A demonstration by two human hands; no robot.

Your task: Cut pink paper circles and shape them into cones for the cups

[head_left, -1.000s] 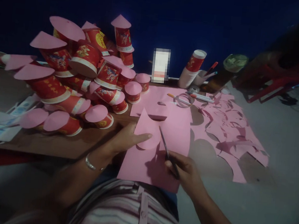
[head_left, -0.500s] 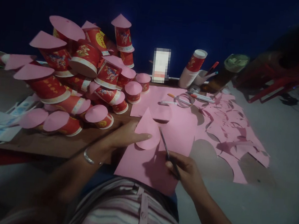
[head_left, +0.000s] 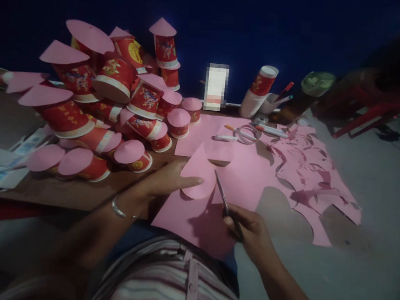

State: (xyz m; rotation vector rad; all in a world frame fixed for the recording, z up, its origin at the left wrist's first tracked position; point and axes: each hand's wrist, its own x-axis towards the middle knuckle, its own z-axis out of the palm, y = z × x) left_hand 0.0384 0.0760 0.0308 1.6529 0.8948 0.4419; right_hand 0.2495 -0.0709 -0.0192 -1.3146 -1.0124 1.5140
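Pink paper (head_left: 201, 218) is being pinched by the left hand (head_left: 164, 182), its grip closed on a half-cut round flap, while the right hand (head_left: 249, 231) is clasping scissors (head_left: 225, 203), blades in the sheet.

Cups (head_left: 113, 100) left of paper (head_left: 232, 181)

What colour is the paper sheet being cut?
Pink, clearest in the head view: the paper sheet under the scissors.
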